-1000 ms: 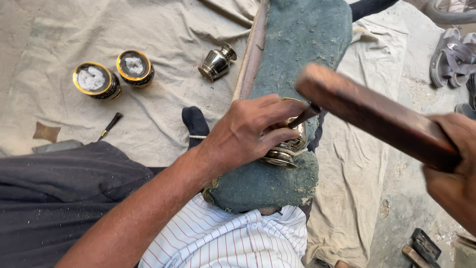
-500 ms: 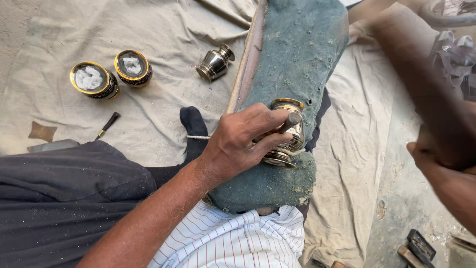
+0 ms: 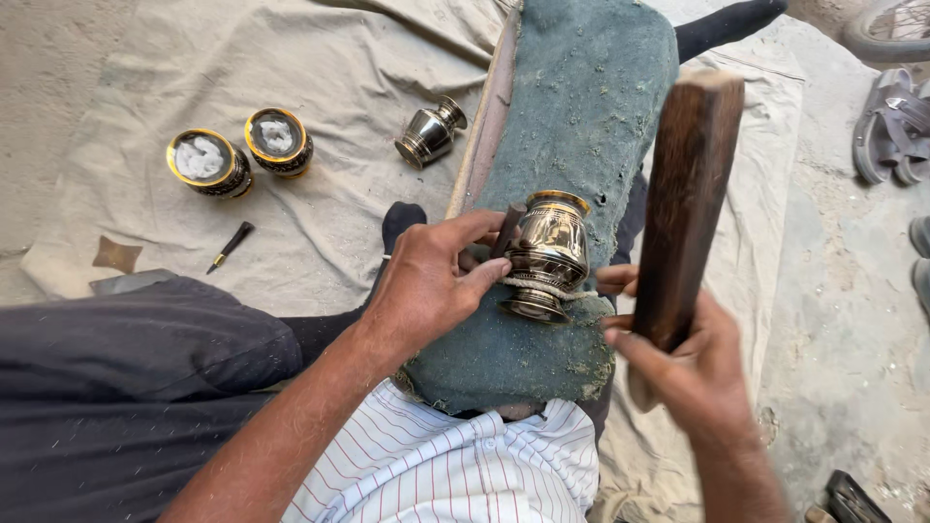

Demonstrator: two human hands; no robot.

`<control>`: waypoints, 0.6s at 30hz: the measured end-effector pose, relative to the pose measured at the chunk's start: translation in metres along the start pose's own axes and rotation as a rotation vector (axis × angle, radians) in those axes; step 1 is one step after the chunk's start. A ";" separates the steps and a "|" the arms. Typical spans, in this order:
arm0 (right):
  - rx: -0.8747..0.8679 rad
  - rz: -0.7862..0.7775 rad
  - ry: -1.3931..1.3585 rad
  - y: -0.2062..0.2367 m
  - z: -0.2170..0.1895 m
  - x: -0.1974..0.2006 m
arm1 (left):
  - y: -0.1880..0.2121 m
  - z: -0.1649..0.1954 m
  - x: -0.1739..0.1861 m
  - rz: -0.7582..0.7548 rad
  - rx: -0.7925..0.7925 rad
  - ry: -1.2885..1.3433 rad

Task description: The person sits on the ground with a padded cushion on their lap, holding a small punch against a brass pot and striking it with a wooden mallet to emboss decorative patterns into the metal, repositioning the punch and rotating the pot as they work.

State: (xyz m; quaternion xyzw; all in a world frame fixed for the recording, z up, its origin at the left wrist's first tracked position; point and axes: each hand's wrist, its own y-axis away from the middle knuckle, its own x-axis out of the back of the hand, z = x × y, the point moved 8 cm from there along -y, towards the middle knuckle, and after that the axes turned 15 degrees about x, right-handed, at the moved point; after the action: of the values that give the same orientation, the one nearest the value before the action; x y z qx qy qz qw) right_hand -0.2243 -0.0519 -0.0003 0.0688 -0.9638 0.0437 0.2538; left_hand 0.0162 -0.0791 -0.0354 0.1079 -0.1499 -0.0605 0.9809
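Here, left hand (image 3: 426, 286) steadies brass pot (image 3: 548, 254), seemingly.

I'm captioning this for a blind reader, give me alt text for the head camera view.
A person's left hand presses a short dark punch against a small shiny brass pot lying on a green padded block, while the right hand holds a dark wooden mallet upright beside it. Three more small pots lie on the beige cloth.

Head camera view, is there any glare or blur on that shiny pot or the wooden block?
Head view: soft, even daylight with faint shadows; the brass pot shows bright reflections but stays sharp; the wooden block in the right hand looks slightly soft; the left hand is crisp.
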 end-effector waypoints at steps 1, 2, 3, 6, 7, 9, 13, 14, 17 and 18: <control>0.029 0.014 -0.142 0.005 0.005 -0.007 | 0.000 0.000 -0.003 -0.024 0.042 -0.014; 0.053 0.029 -0.282 0.008 0.008 -0.010 | 0.002 0.009 -0.001 0.039 -0.034 -0.046; 0.015 -0.006 -0.295 0.010 0.015 -0.013 | 0.006 0.019 -0.001 0.094 -0.109 -0.079; -0.131 -0.106 -0.296 0.001 0.033 -0.013 | 0.016 0.046 -0.014 0.172 -0.285 -0.233; -0.193 -0.168 -0.265 -0.004 0.041 -0.014 | 0.019 0.055 -0.019 0.195 -0.340 -0.287; -0.259 -0.226 -0.247 -0.012 0.053 -0.011 | 0.019 0.064 -0.028 0.158 -0.350 -0.358; -0.098 -0.139 -0.317 -0.012 0.061 0.005 | 0.005 0.072 -0.034 0.044 -0.268 -0.287; -0.024 -0.101 -0.327 -0.007 0.059 0.011 | 0.000 0.076 -0.037 0.001 -0.281 -0.253; -0.191 0.041 -0.209 0.026 0.079 0.030 | -0.016 0.088 -0.054 -0.128 -0.335 -0.246; -0.234 0.094 -0.208 0.036 0.082 0.035 | -0.022 0.092 -0.061 -0.157 -0.365 -0.303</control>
State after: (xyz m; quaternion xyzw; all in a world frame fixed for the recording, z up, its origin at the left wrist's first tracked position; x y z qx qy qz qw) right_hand -0.3001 -0.0297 -0.0560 -0.0021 -0.9855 -0.0644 0.1568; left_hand -0.0718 -0.1090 0.0285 -0.0699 -0.2730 -0.1782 0.9428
